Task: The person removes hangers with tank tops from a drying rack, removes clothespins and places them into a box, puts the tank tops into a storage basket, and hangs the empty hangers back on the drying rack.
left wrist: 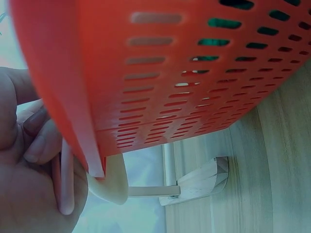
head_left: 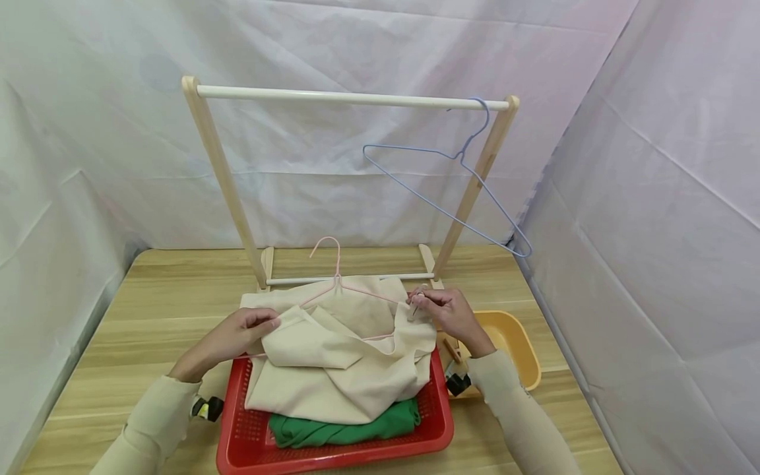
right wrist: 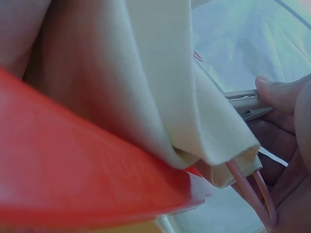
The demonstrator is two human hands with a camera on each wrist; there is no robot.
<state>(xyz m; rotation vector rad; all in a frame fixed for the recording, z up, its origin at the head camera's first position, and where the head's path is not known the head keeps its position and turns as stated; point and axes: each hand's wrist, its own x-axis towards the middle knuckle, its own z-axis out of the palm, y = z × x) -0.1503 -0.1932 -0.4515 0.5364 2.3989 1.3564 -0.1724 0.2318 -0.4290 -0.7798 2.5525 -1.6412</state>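
Observation:
A beige garment (head_left: 332, 389) is draped over a pink clothes hanger (head_left: 338, 264) above a red basket (head_left: 332, 458). My left hand (head_left: 240, 333) pinches the garment near its left shoulder; in the left wrist view, the hanger's pink end (left wrist: 67, 184) lies against the palm under curled fingers (left wrist: 43, 141). At the other shoulder, my right hand (head_left: 454, 316) pinches a pale clothespin (head_left: 418, 302). The right wrist view has this clothespin (right wrist: 245, 103) between thumb and fingers at the cloth's edge, with the hanger's other end (right wrist: 255, 194) poking out beside the palm. Whether its jaws grip the cloth cannot be told.
Green cloth (head_left: 344, 432) lies in the basket under the garment. Behind stands a wooden rack with a white rail (head_left: 350, 97), where a blue hanger (head_left: 427, 198) hangs at the right. A yellow tray (head_left: 525, 343), holding a brown clothespin (head_left: 452, 349), sits right of the basket.

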